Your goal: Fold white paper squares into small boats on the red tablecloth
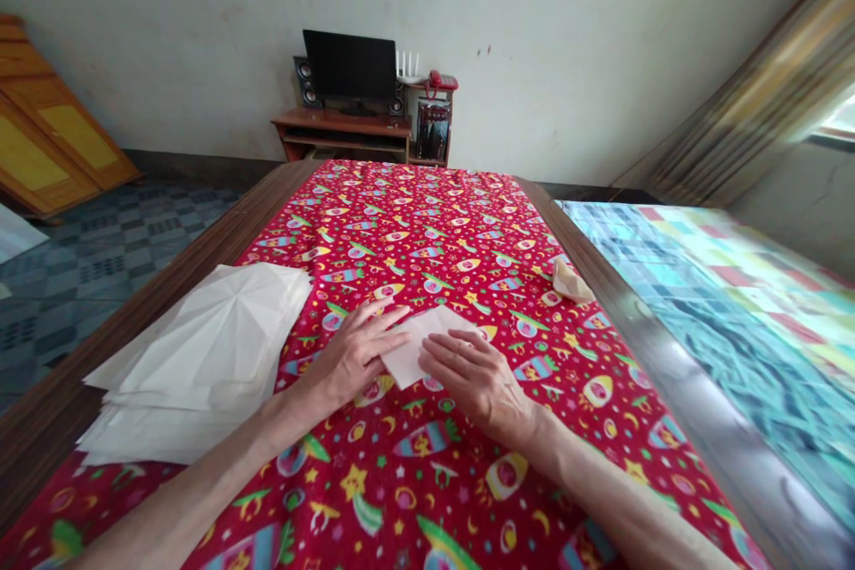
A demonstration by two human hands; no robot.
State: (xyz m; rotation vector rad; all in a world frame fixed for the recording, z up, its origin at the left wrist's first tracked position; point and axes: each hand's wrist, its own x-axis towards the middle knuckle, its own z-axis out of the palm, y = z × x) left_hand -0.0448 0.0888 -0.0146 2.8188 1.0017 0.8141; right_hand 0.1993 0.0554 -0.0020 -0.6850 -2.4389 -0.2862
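Note:
A small folded white paper (pixel 419 340) lies on the red patterned tablecloth (pixel 414 232). My left hand (pixel 357 352) rests flat on the paper's left edge, fingers stretched out. My right hand (pixel 471 374) lies flat over its right part, fingers pointing left and pressed down on it. Neither hand grips the paper. To the left, a stack of creased white paper sheets (pixel 200 356) sits on the cloth.
A small folded beige paper shape (pixel 571 280) lies near the table's right edge. The wooden table edge (pixel 160 276) runs along the left. A desk with a monitor (pixel 351 67) stands against the far wall. A colourful bedspread (pixel 721 303) lies to the right.

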